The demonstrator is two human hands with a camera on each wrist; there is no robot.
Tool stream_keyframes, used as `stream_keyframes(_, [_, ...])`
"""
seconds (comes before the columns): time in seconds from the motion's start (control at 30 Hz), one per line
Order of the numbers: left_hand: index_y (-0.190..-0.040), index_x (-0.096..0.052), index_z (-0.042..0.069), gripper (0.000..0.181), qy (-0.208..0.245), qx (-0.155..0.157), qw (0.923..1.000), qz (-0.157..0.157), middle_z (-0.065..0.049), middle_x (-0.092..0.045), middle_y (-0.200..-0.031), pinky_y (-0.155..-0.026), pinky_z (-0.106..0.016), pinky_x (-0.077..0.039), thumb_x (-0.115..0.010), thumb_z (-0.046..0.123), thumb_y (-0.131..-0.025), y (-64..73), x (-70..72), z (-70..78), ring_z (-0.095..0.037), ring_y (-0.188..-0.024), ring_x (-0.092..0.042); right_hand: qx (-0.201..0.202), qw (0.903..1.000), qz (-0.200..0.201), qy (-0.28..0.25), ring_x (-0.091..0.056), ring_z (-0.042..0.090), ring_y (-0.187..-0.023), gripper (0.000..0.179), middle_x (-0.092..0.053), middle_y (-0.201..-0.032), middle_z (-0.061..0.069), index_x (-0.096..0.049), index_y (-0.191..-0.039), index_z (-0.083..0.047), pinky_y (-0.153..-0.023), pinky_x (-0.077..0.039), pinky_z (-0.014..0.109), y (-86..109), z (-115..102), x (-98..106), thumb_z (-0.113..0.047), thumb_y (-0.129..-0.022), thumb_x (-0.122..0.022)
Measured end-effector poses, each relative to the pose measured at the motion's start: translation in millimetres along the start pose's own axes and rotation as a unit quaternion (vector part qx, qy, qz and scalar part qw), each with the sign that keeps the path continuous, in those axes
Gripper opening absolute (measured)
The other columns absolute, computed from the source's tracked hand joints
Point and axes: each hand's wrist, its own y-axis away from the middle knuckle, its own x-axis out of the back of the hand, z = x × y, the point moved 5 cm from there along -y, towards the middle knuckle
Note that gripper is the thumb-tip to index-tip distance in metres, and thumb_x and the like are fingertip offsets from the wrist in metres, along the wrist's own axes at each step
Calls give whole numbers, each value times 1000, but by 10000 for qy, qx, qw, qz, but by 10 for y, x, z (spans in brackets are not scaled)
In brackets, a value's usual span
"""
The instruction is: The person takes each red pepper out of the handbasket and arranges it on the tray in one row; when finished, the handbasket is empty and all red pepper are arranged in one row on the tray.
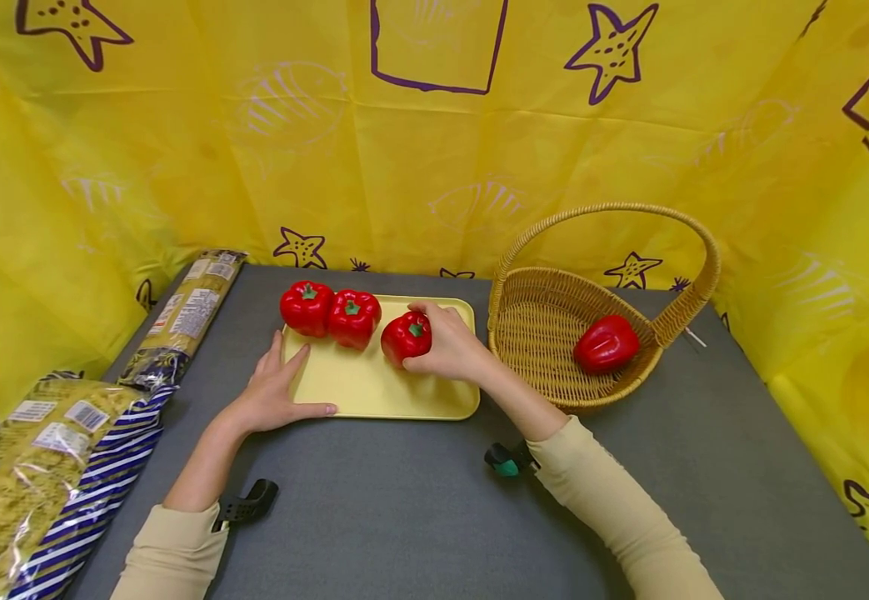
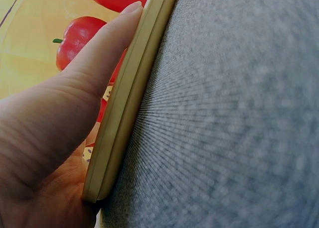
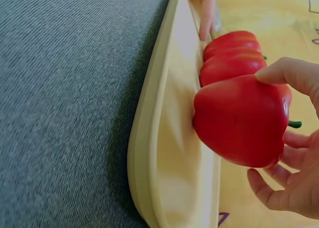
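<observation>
My right hand (image 1: 452, 346) pinches a red bell pepper (image 1: 398, 343) between thumb and fingers, over the right half of a pale yellow tray (image 1: 374, 396). In the right wrist view this bell pepper (image 3: 239, 121) is on its side, green stem toward the palm. Two more red bell peppers, one (image 1: 302, 308) at the tray's far left corner and one (image 1: 352, 321) beside it, sit together. My left hand (image 1: 272, 396) rests at the tray's left end, fingers spread and straight. Its thumb (image 2: 99, 58) lies along the front rim in the left wrist view.
Right of the tray stands a wicker basket (image 1: 531, 333) with a tall handle, a red bell pepper (image 1: 606, 343) lying inside. Two pasta bags, a small one (image 1: 187, 312) and a large one (image 1: 52, 458), lie along the grey table's left side. A yellow patterned curtain (image 1: 404, 167) hangs behind.
</observation>
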Motion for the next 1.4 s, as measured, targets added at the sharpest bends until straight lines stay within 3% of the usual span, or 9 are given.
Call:
stream_keyframes(0.33, [-152, -21, -4, 117, -13, -39, 10000, 18, -33, 16, -155, -103, -74, -16, -76, 62, -73, -1, -5, -16, -59, -137, -3, 122, 9999, 5, -117, -38, 26, -129, 78, -49, -140, 10, -44, -142, -6, -101, -40, 42, -88, -33, -26, -22, -74, -79])
stream_keyframes(0.67, [-152, -21, -3, 117, 8, -27, 10000, 18, -33, 16, -155, -103, -74, -16, -76, 62, -73, -1, -8, -17, -59, -137, -3, 281, 9986, 253, -358, -42, 28, -126, 68, -49, -137, 12, -49, -136, -4, -102, -41, 41, -133, -10, -55, -15, -75, -77])
stream_keyframes(0.97, [-152, -21, -4, 117, 7, -25, 10000, 16, -33, 16, -155, -102, -74, -16, -76, 62, -73, -1, -5, -11, -59, -137, -3, 383, 9970, 328, -593, -42, 26, -129, 77, -47, -139, 13, -44, -140, -5, -104, -41, 41, -143, -6, -94, -18, -76, -83])
stream_keyframes(1.4, [-152, -22, -4, 117, -32, -69, 10000, 58, -33, 14, -155, -103, -74, -16, -76, 62, -73, -9, -18, -31, -59, -137, -4, 837, 9948, 155, -561, -36, 25, -132, 78, -43, -141, 13, -38, -143, -2, -107, -37, 41, -156, -51, -152, -8, -77, -78])
